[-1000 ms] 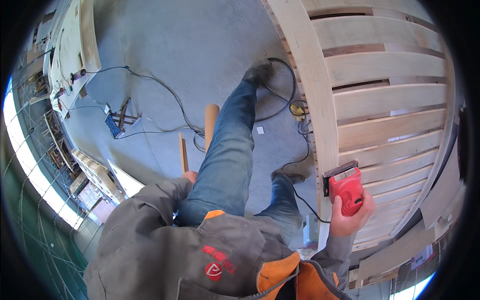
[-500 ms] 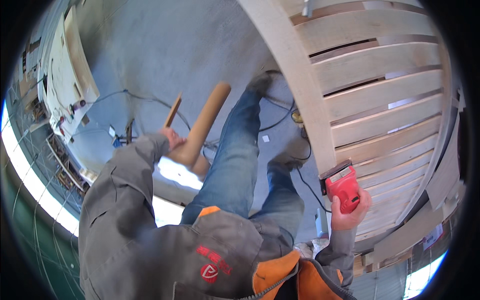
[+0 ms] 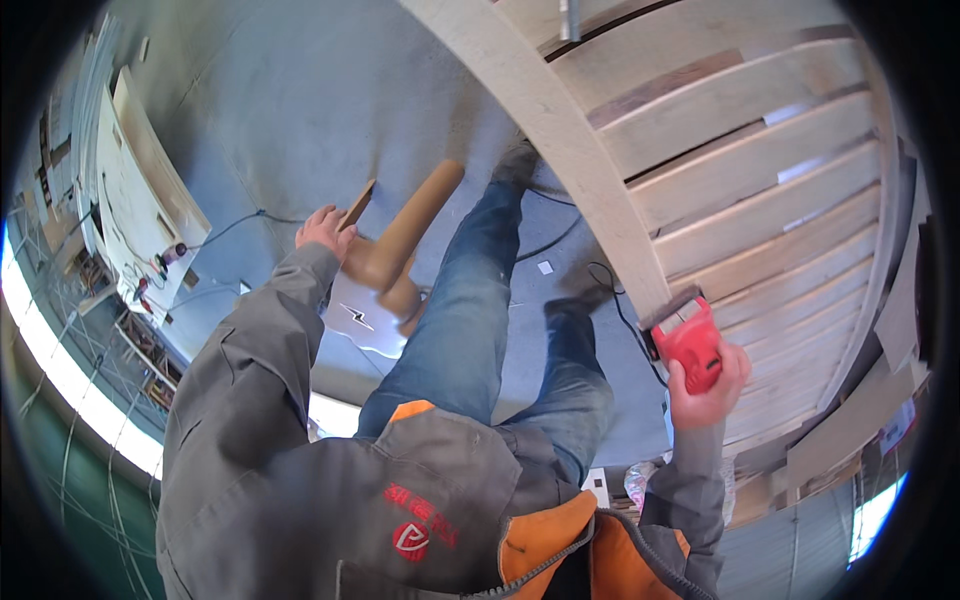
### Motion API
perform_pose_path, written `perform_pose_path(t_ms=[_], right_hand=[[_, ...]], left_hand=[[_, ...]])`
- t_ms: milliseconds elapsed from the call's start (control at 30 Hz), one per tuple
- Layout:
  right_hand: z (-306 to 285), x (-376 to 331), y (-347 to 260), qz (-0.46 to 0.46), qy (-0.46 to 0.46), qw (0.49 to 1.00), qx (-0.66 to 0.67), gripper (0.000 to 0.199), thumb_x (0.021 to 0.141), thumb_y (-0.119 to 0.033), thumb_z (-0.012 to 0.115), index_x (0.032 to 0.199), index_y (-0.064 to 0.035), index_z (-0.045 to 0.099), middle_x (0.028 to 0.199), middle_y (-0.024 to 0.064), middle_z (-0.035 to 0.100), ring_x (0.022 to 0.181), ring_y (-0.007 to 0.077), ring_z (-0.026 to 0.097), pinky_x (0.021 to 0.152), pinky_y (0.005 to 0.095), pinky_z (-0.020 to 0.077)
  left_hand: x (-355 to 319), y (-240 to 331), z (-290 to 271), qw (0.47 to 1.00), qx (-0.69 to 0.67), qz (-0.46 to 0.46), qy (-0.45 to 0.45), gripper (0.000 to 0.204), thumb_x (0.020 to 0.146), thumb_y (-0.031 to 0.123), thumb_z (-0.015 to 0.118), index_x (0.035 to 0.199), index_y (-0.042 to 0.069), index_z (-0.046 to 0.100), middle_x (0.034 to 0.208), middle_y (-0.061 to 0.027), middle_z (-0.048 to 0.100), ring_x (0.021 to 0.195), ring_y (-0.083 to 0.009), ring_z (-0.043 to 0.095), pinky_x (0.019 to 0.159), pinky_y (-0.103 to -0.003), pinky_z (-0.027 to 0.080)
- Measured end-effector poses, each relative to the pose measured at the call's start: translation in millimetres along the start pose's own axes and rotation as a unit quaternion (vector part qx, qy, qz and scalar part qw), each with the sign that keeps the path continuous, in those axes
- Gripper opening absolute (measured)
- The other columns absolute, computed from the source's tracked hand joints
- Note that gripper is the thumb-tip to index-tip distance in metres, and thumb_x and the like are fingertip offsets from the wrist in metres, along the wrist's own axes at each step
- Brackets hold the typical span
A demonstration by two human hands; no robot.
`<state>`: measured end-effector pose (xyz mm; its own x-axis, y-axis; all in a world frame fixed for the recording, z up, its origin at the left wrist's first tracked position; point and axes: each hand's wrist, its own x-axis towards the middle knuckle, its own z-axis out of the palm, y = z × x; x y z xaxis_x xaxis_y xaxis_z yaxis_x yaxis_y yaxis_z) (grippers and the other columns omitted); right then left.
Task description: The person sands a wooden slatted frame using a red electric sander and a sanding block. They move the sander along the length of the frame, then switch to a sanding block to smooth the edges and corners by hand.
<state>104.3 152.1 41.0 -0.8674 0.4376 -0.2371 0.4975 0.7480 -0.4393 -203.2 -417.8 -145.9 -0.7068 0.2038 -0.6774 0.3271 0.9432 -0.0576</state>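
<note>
My right hand [image 3: 708, 388] is closed around the body of a red power sander [image 3: 692, 345]. The sander's dark front end sits against the curved edge rail of a pale slatted wooden panel [image 3: 590, 185], and its cable hangs beside it. Out to the left, my left hand [image 3: 325, 232] has its fingers extended at the lower end of a thin brown wooden strip [image 3: 357, 204]. Whether it touches the strip I cannot tell. Just right of that hand is a tan piece with thick rounded arms [image 3: 415, 225], partly hidden behind my leg.
Dark cables [image 3: 550, 240] run across the grey floor [image 3: 300, 110] around my feet. At the far left stands a pale board [image 3: 130, 210] with power tools on it. Pale sheets [image 3: 840, 430] lean beyond the slatted panel at the right.
My left hand has moved up and slightly left, its fingers now more extended. The view has shifted over the slatted panel, and the sander remains in my right hand at its edge.
</note>
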Motion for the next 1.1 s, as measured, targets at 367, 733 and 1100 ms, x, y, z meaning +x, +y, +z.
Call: perform_pose_path(t_ms=[367, 733, 1100], right_hand=[[4, 22, -27, 0.052, 0.045, 0.997, 0.02, 0.071, 0.071, -0.027, 0.089, 0.136, -0.0214, 0.059, 0.122, 0.0182, 0.057, 0.112, 0.0405, 0.059, 0.094, 0.0517, 0.0523], [9, 39, -25, 0.055, 0.108, 0.992, 0.019, 0.055, 0.073, -0.024, 0.085, 0.125, -0.024, 0.067, 0.117, 0.011, 0.061, 0.102, 0.0358, 0.064, 0.08, 0.049, 0.0557], [41, 71, -107, 0.098, 0.158, 0.98, -0.074, 0.074, 0.063, -0.021, 0.092, 0.132, -0.0252, 0.064, 0.122, 0.013, 0.057, 0.1, 0.0333, 0.062, 0.082, 0.0459, 0.0544]], left_hand=[[-118, 102, -140, 0.965, -0.185, 0.185, -0.006, 0.038, 0.087, 0.014, 0.074, 0.122, 0.003, 0.067, 0.126, -0.0186, 0.066, 0.119, -0.0378, 0.062, 0.103, -0.044, 0.051], [-70, 235, -125, 0.848, 0.179, 0.449, -0.219, 0.049, 0.081, 0.028, 0.079, 0.126, 0.011, 0.067, 0.127, -0.0124, 0.064, 0.123, -0.0364, 0.059, 0.101, -0.05, 0.048], [8, 125, 26, 0.707, 0.292, 0.48, -0.431, 0.065, 0.073, 0.04, 0.089, 0.126, 0.013, 0.065, 0.133, -0.0126, 0.066, 0.13, -0.0343, 0.059, 0.104, -0.058, 0.047]])
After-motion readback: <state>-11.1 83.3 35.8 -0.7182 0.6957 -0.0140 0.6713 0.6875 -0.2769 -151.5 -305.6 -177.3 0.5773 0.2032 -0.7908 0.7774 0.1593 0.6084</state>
